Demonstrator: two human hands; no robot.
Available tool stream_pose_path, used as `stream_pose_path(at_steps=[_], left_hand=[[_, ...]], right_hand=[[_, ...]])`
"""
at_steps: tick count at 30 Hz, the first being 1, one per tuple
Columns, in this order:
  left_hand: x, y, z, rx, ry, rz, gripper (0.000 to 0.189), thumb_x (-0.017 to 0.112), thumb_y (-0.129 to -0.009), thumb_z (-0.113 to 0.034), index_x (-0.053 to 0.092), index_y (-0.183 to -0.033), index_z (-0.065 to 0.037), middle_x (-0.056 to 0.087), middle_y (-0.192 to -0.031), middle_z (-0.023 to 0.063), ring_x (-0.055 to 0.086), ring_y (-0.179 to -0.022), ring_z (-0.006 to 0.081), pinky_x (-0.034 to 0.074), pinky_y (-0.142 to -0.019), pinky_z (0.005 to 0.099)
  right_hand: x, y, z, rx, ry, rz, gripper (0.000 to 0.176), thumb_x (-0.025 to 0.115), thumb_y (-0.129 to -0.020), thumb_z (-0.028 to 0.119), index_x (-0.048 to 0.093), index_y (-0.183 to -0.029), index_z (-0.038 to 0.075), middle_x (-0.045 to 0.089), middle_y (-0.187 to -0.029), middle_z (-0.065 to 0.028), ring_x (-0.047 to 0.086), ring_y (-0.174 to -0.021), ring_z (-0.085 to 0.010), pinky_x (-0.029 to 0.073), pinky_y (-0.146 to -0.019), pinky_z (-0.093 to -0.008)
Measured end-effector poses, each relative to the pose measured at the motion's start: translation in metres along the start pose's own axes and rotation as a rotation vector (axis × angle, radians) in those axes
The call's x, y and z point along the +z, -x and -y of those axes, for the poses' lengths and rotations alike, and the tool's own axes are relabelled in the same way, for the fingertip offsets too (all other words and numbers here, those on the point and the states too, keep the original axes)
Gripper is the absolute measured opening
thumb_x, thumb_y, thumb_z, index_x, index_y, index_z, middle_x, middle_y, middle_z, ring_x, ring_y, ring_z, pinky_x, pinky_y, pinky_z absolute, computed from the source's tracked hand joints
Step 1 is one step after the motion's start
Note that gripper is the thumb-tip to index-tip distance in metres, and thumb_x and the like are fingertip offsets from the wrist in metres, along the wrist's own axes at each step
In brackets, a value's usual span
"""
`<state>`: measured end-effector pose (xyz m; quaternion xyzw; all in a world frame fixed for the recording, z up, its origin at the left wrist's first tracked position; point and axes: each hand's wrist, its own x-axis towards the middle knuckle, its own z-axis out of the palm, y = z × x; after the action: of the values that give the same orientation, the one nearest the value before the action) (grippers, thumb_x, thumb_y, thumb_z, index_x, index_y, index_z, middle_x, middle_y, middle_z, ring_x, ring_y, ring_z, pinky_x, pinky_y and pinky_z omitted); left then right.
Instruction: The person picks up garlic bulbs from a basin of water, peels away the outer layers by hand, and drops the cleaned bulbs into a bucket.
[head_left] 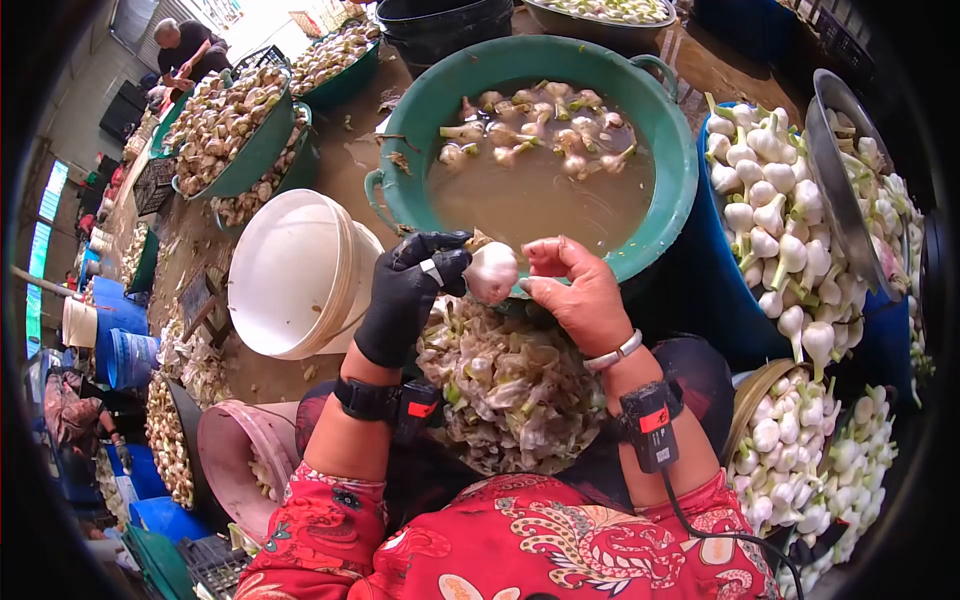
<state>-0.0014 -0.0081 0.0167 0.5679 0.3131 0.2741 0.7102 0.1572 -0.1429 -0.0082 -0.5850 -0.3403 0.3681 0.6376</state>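
My left hand, in a black glove with a pale band round one finger, is closed on a garlic bulb. The bulb is whitish with a pink tinge. Just right of it is my bare right hand, thumb and forefinger curled toward the bulb with a gap between them; nothing shows in that hand. Beneath both hands lies a heap of peeled garlic skins. Beyond them, a green tub holds murky water with unpeeled garlic bulbs floating at its far side.
At right, a blue barrel is heaped with clean white garlic, and more fills a basket below. A white bucket and a pink bucket lean at left. Green tubs of unpeeled garlic and another person are farther back.
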Motion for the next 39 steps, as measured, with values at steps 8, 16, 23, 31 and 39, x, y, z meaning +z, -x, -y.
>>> stream_pose_path(at_steps=[8, 16, 23, 31, 39], left_hand=[[0.012, 0.0, -0.005, 0.039, -0.136, 0.089, 0.021, 0.067, -0.083, -0.009, 0.066, -0.103, 0.0, 0.065, -0.081, 0.0036, 0.056, -0.065, 0.0077, 0.046, -0.06, 0.022], [0.015, 0.004, -0.008, 0.038, -0.219, 0.084, 0.016, 0.069, -0.083, -0.01, 0.065, -0.095, 0.0, 0.065, -0.078, 0.0041, 0.058, -0.062, 0.0074, 0.046, -0.055, 0.0219], [0.009, 0.002, -0.008, 0.02, -0.183, 0.048, 0.016, 0.068, -0.084, -0.013, 0.064, -0.094, 0.0, 0.063, -0.073, 0.004, 0.058, -0.057, 0.009, 0.046, -0.053, 0.0224], [0.01, 0.0, -0.004, 0.032, 0.031, -0.034, 0.018, 0.066, -0.086, -0.016, 0.06, -0.093, 0.0, 0.064, -0.078, 0.0072, 0.061, -0.059, 0.0136, 0.05, -0.054, 0.0249], [0.033, 0.01, 0.013, 0.127, -0.052, 0.086, 0.016, 0.069, -0.081, -0.003, 0.059, -0.093, -0.001, 0.065, -0.094, 0.0077, 0.061, -0.082, 0.0125, 0.05, -0.073, 0.026]], right_hand=[[0.004, 0.0, 0.012, -0.175, 0.262, 0.022, 0.028, 0.065, -0.064, 0.0, 0.068, -0.09, 0.009, 0.055, -0.09, -0.0069, 0.055, -0.082, -0.0192, 0.048, -0.073, -0.0301], [0.001, 0.001, 0.013, -0.487, 0.593, 0.096, 0.019, 0.066, -0.065, -0.003, 0.062, -0.079, 0.008, 0.051, -0.086, -0.007, 0.054, -0.079, -0.0225, 0.045, -0.067, -0.0309], [0.012, 0.006, 0.006, -0.554, 0.831, 0.054, 0.009, 0.06, -0.07, 0.009, 0.052, -0.075, 0.006, 0.051, -0.081, -0.0112, 0.053, -0.08, -0.0327, 0.044, -0.072, -0.0416], [0.003, 0.004, 0.001, -0.045, 0.093, -0.141, 0.007, 0.059, -0.079, 0.001, 0.055, -0.086, 0.001, 0.06, -0.076, -0.0054, 0.058, -0.064, -0.0126, 0.049, -0.058, -0.0258], [0.015, 0.001, 0.006, 0.252, -0.292, -0.33, 0.01, 0.068, -0.077, 0.003, 0.06, -0.081, -0.001, 0.063, -0.07, -0.0048, 0.057, -0.059, -0.0064, 0.046, -0.048, -0.0214]])
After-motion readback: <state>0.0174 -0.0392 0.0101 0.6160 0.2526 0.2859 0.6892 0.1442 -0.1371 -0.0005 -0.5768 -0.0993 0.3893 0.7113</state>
